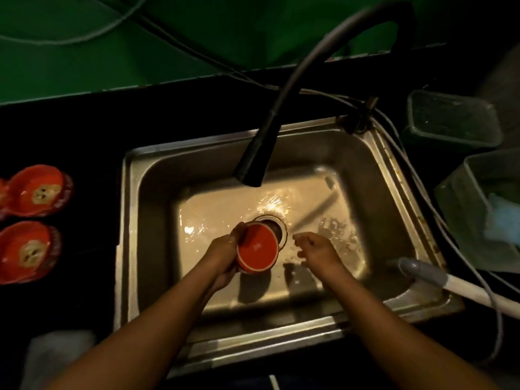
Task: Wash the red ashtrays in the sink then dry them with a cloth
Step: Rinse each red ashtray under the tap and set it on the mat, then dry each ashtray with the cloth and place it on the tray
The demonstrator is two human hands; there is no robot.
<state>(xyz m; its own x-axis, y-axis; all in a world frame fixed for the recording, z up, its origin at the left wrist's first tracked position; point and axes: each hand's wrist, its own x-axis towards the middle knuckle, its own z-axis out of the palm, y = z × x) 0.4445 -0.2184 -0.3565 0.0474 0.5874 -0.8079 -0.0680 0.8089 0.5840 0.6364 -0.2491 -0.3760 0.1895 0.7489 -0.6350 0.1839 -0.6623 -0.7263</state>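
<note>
Two bare forearms reach in from the near edge, down into the steel sink (132, 220). On the near left the left hand (225, 256) grasps a red ashtray (257, 250) by its side, fingers wrapped under and around it. The ashtray is tilted so that a flat round face with a pale ring at its edge is turned up. It is held above the sink floor, just in front of the drain (282, 230), and partly covers it. The right hand (318, 249) hangs just to the right of the ashtray, apart from it. Its fingers are loosely curled and it is grasping nothing.

The sink floor is wet and glistens around the drain. A black faucet (270, 130) arches over from the far right corner, with its spout ending above the far side of the basin. Whether water is running I cannot tell.

Well off to the left, on the dark counter (84, 130), sit two other ashtrays, one farther (39, 190) and one nearer (26, 251). Each is upright with a pale patch in its bowl.

At the near left corner lies a pale heap (56, 353), too blurred to name. A grey-and-white handle (427, 273) rests across the sink's near right rim. On the right stand two clear tubs, the far one (450, 119) and the near one (464, 198), and the near one has something light blue (503, 220) in it. A white cable (416, 175) trails along the right rim of the sink. Green sheeting (112, 52) covers the far wall.
</note>
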